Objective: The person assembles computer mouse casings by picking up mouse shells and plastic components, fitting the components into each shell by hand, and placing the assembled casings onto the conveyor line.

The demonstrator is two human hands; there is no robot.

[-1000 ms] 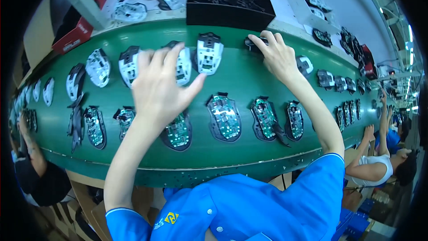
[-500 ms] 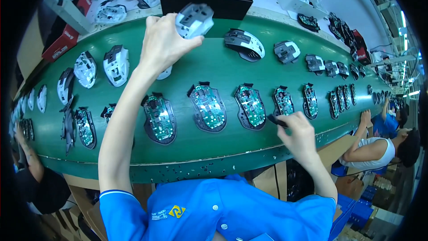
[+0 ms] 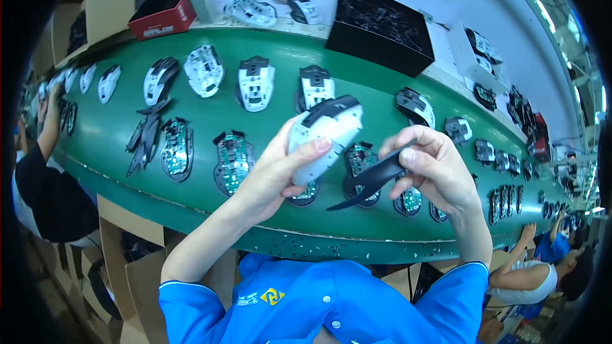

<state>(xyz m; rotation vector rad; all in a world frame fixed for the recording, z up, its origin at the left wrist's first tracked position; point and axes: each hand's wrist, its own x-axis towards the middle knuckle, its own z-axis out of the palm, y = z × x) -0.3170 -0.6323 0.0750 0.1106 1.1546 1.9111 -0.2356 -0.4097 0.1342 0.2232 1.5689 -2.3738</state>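
1. Green bench sweeps across the whole view, two rows running along it: shells in the far row, bare-faced circuit boards in dark bases in the near one. Judging by that, plenty is left: the boards in front of us lie uncovered.
2. Black box sits beyond the far row, small dark parts heaped inside.
3. Left hand next, and it's a firm hold! Fingers curl under the white shell, thumb pressed flat over its face.
4. Right hand works just beside it, thumb and fingertips pinching the upper end of a dark strip, the other fingers bent in loosely.
5. White shell, dark at its top end, hangs tilted above the bench, between the two rows. Over to the right, a black-and-white shell shows dark trim down its side and looks, at a guess, further along.
6. Dark strip slants from those fingertips down to a pointed end, near the shell but apart from it. So these two pieces are in hand and not yet joined.
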